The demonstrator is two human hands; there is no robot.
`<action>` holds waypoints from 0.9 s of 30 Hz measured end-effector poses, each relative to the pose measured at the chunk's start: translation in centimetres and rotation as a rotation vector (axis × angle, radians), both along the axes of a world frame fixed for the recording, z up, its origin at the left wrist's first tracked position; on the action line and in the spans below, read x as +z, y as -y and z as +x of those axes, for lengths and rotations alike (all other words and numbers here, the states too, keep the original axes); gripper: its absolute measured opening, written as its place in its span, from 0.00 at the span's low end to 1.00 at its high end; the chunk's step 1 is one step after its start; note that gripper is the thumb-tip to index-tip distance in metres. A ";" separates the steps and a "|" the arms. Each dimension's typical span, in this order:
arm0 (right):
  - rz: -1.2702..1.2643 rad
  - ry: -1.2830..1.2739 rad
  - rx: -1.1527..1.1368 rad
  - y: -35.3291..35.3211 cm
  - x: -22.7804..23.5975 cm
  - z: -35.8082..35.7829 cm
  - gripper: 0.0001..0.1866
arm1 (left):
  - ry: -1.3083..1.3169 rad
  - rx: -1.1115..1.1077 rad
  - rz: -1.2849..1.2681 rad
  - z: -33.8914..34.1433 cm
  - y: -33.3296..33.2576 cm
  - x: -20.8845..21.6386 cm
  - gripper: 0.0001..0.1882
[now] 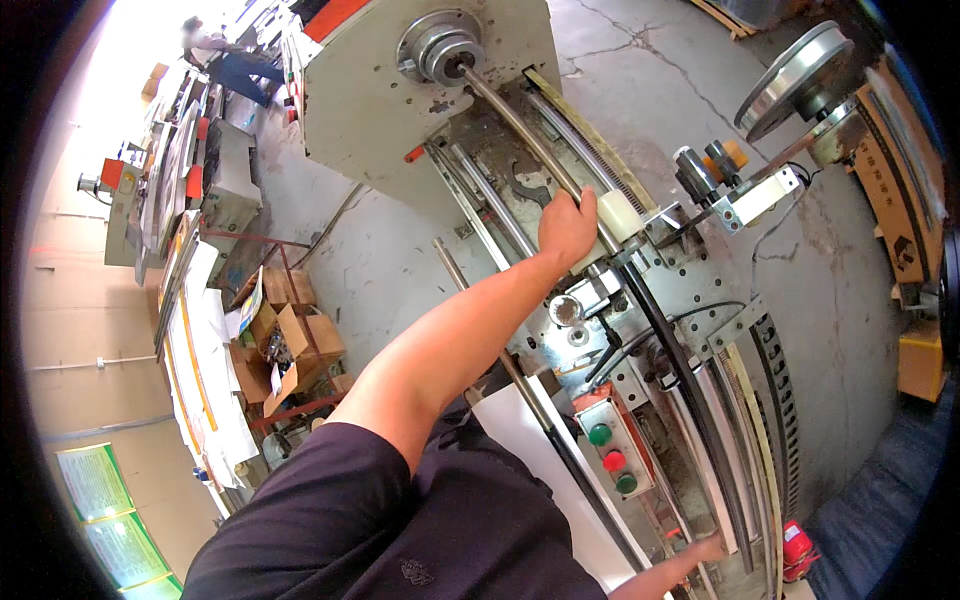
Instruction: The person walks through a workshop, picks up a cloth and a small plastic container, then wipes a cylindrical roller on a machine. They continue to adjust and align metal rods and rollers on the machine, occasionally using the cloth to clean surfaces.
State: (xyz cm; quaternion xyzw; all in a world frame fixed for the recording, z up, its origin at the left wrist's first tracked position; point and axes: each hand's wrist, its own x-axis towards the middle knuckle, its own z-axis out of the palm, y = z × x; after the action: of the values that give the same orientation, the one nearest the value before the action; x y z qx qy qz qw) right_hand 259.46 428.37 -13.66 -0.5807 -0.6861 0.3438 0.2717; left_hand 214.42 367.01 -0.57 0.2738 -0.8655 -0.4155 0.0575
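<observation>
My left arm (450, 325) reaches across a long metal machine bed. At its end, my left hand (568, 230) is closed around a steel rod (520, 128) that comes out of a round chuck (442, 55). Right beside the knuckles sits a white cylindrical block (622, 215). A dark hook spanner (528, 187) lies on the bed just past the hand. My right hand (707, 547) is low at the right, against the long rails near a black rod (668, 335); its fingers are too small and unclear to read.
A control box (612, 447) with green and red buttons is mounted on the near side. A metal wheel (797, 80) stands far right. Open cardboard boxes (300, 335) and a paper-covered bench (200, 370) are left. Another person (235, 65) is at the back left.
</observation>
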 end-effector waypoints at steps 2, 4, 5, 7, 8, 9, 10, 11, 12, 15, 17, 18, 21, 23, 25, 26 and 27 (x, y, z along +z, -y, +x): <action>0.160 -0.108 -0.036 2.2 -0.8 -3.6 0.27 | -0.005 0.007 -0.009 0.0 0.2 0.1 0.31; 0.215 -0.171 -0.044 3.2 -0.8 -6.0 0.27 | -0.013 0.003 -0.015 -0.2 0.0 0.1 0.31; 0.221 -0.194 -0.039 3.3 -1.1 -6.7 0.27 | -0.007 0.007 -0.012 -0.1 0.1 -0.1 0.31; 0.178 -0.191 -0.021 2.6 -1.8 -4.8 0.27 | 0.007 0.017 -0.007 0.2 0.4 -0.3 0.31; 0.134 -0.184 -0.008 2.3 -1.8 -4.0 0.27 | 0.008 0.020 0.000 0.4 0.3 0.0 0.31; 0.065 -0.183 0.003 1.4 -2.1 -2.1 0.27 | 0.007 0.016 0.007 0.3 0.1 0.8 0.31; -0.027 -0.166 0.020 0.0 -2.6 0.0 0.27 | 0.011 0.009 0.014 0.4 0.0 1.1 0.31; -0.149 -0.146 0.047 -2.0 -3.1 2.2 0.27 | -0.023 0.020 0.018 0.3 0.3 0.1 0.30; -0.261 -0.115 0.067 -4.0 -3.3 4.4 0.27 | -0.011 0.013 0.018 0.2 0.4 -0.3 0.30; -0.169 -0.084 0.059 -3.7 -3.0 4.1 0.27 | -0.001 0.012 -0.007 0.3 0.4 -0.4 0.30; 0.041 -0.143 0.016 -1.1 -3.2 0.7 0.28 | -0.016 0.012 -0.028 0.3 0.3 -0.1 0.31; 0.117 -0.184 0.011 0.6 -2.6 -1.6 0.28 | -0.019 0.032 -0.056 0.7 0.7 -0.4 0.31; 0.279 -0.325 -0.022 3.9 -0.7 -7.0 0.29 | -0.057 -0.022 -0.084 -0.3 0.8 -2.0 0.33; 0.319 -0.392 -0.013 4.5 0.0 -8.8 0.29 | -0.076 -0.046 -0.051 -0.4 0.7 -1.6 0.34; 0.300 -0.449 0.002 4.8 -0.1 -9.0 0.30 | -0.069 -0.041 -0.062 -0.7 1.1 -1.3 0.35; 0.273 -0.465 0.008 5.0 -0.1 -8.6 0.30 | -0.080 -0.037 -0.100 -0.8 1.1 -1.4 0.35; 0.243 -0.472 0.013 4.9 -0.3 -7.8 0.30 | -0.087 -0.033 -0.138 -0.6 1.0 -1.6 0.36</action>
State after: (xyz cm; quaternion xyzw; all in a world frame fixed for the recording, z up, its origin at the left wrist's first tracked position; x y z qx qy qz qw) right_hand 251.68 423.43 -13.98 -0.4431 -0.6438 0.3866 0.4896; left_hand 213.78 365.97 -2.19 0.2366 -0.8933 -0.3670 0.1068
